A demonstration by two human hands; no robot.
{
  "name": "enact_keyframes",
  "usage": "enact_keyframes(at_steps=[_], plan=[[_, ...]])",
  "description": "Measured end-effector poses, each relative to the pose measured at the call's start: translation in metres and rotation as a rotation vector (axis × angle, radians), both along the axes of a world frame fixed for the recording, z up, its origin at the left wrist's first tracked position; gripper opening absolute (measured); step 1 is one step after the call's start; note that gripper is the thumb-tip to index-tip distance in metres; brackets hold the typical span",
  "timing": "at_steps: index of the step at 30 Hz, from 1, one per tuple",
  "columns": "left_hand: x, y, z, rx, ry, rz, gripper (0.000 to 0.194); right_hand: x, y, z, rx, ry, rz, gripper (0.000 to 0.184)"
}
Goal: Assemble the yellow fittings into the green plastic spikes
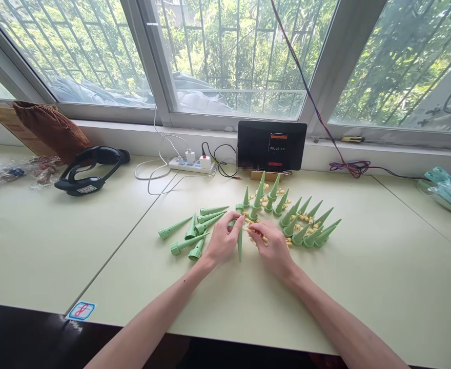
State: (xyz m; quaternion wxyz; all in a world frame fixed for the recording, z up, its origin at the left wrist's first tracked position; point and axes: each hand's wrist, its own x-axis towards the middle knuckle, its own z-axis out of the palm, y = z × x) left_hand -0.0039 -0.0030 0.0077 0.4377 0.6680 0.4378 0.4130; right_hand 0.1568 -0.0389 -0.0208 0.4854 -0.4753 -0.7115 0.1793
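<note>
My left hand (224, 238) is closed on a green plastic plant watering spike (240, 246), its tip pointing down toward me. Close beside it, my right hand (272, 247) pinches a small yellowish valve piece (249, 230) near the spike's upper end; the fingers partly hide it. Left of my hands several green spikes (175, 228) lie loose on their sides. Behind and to the right, several more spikes (300, 233) stand on their wide ends in a curved group, some leaning. Small yellow valve pieces (306, 219) are scattered among them.
A tablet (244, 148) with a timer showing stands behind the spikes. A white power strip (190, 165) with cables is left of it. Further left lie a black headset (90, 171) and a brown pouch (52, 130). Plastic-wrapped items (450, 189) sit far right.
</note>
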Motion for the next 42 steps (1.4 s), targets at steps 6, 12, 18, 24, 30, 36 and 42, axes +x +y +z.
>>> enact_keyframes(at_steps=[6,12,18,24,30,36,42], plan=[[0.001,-0.0009,0.0022,-0.007,-0.002,-0.001,0.03,-0.0007,0.0001,0.0002,0.008,-0.007,-0.008,0.018],[0.0009,-0.0014,0.0016,0.0,0.003,-0.006,0.03,-0.0001,0.0002,-0.0002,0.008,-0.005,-0.009,0.018],[0.0013,-0.0015,0.001,0.009,0.002,-0.016,0.031,0.0001,0.0007,-0.0014,0.011,-0.011,-0.014,0.019],[0.0014,-0.0023,0.0007,0.027,0.028,-0.02,0.029,-0.0005,0.0006,-0.0014,0.018,-0.007,-0.006,0.017],[0.0014,-0.0019,-0.0007,0.008,0.029,-0.022,0.03,-0.0008,0.0002,-0.0013,0.004,0.013,-0.005,0.019],[0.0014,-0.0022,0.0005,0.006,0.022,-0.031,0.029,-0.0022,-0.0004,0.002,-0.074,0.105,0.001,0.018],[0.0018,-0.0038,-0.0007,0.028,0.044,-0.037,0.026,-0.0024,0.0007,0.0028,-0.302,0.353,0.043,0.019]])
